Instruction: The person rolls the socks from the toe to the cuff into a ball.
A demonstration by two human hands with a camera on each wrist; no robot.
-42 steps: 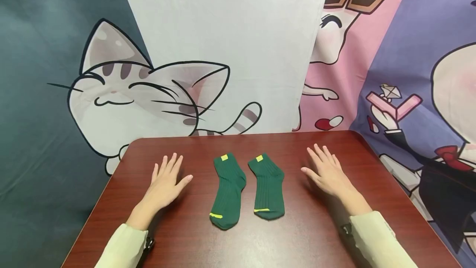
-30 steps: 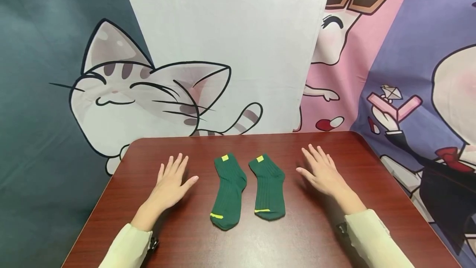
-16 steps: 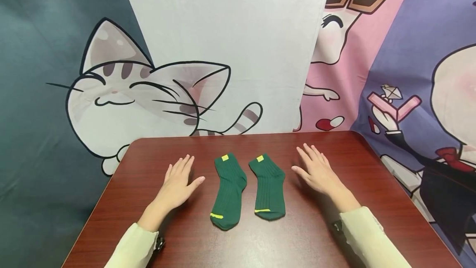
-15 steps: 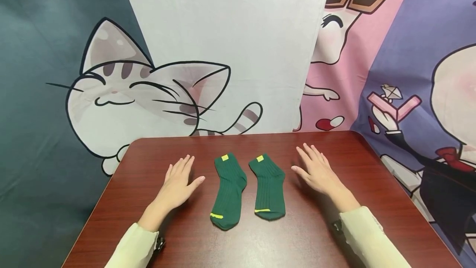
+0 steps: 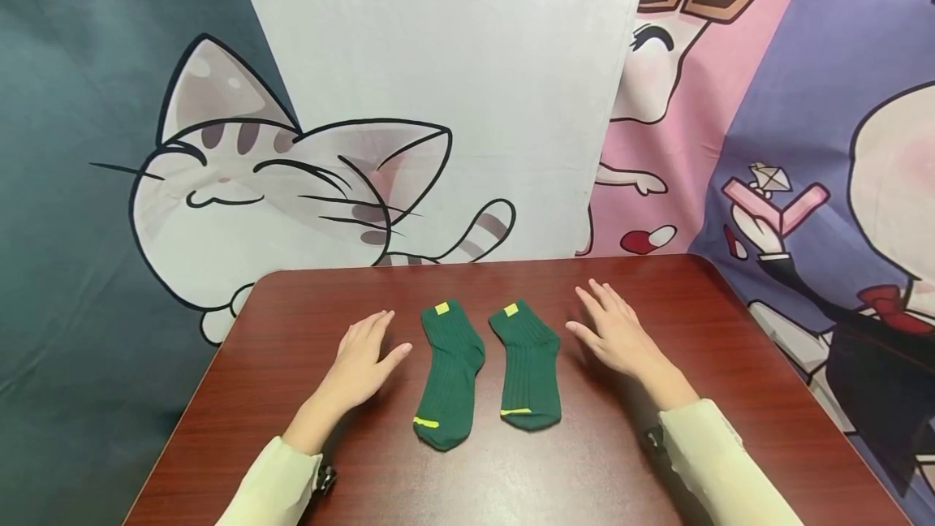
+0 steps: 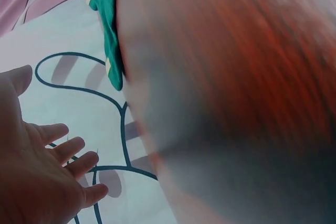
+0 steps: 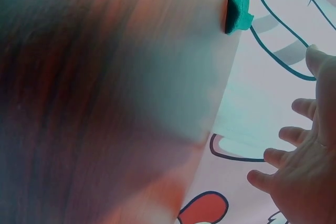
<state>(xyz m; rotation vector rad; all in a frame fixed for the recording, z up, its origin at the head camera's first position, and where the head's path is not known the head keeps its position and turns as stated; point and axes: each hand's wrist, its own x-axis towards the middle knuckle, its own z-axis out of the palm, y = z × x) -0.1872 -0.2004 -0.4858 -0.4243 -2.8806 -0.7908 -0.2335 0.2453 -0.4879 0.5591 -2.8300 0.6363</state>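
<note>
Two dark green ribbed socks lie flat, side by side, mid-table in the head view. The left sock [image 5: 449, 376] and the right sock [image 5: 527, 368] each have a yellow tag at the cuff and a yellow line by the toe. Just left of the left sock is my left hand [image 5: 359, 364], fingers extended and thumb spread toward it, holding nothing. To the right of the right sock, my right hand [image 5: 612, 335] has its fingers spread, also holding nothing. Each wrist view shows the hand's fingers apart from the green sock fabric [image 6: 107, 24].
The reddish-brown wooden table [image 5: 467, 485] has rounded far corners. Behind it hangs a printed cloth backdrop [image 5: 467, 63] with a cartoon cat and figures. Pale green sleeves cover both forearms, with a dark strap [image 5: 325, 476] at the left wrist.
Both hands have drifted inward toward the socks, the left to the right and the right to the left. The socks have not moved.
</note>
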